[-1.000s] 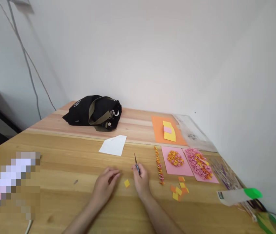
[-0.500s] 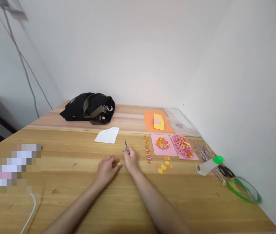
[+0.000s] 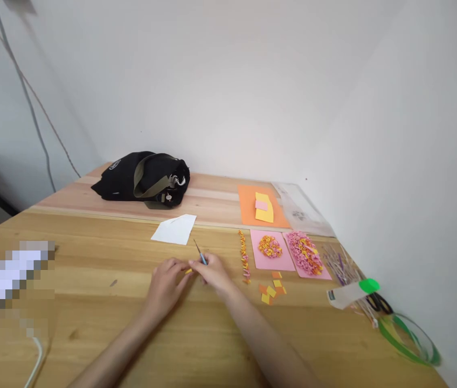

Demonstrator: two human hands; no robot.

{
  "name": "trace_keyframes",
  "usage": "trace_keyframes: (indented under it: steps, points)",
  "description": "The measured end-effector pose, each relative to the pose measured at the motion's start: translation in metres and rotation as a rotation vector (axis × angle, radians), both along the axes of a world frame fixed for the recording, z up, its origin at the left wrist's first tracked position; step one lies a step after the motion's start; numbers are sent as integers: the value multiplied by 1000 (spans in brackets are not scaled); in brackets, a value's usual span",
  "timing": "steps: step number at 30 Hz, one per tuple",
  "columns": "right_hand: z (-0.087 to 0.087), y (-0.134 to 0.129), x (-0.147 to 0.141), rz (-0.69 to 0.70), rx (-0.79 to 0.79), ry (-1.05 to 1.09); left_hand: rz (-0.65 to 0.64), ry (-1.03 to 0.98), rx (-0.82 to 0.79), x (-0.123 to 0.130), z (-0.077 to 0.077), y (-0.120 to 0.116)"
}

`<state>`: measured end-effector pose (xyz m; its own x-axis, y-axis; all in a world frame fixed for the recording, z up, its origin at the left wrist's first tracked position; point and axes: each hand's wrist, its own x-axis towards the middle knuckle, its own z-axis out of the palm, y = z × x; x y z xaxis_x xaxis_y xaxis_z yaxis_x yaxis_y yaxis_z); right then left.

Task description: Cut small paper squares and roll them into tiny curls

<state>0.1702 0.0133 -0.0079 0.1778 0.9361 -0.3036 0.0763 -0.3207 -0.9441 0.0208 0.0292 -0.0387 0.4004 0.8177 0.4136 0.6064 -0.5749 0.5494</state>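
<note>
On bench [image 3: 91, 334], set black bag [image 3: 127, 180] near far-left corner, likely for working room; laid pink sheets [image 3: 263, 263] towards right edge, presumably as trays; in right hand [image 3: 212, 275], gripped slim tool [image 3: 203, 258]; in left hand [image 3: 164, 283], pinched yellow slip [image 3: 188, 271] — between both hands, seemingly for steadiness

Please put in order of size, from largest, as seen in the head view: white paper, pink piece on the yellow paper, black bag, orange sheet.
1. Black bag
2. Orange sheet
3. White paper
4. Pink piece
</note>
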Motion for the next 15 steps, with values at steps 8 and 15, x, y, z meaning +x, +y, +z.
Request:
trace_keyframes:
  steps: [8,15]
  points:
    - [50,26,10,-44,-25,479,-86,-198,108,11,65,41]
    - [122,17,36,-9,384,239,-154,-321,-160,34,166,29]
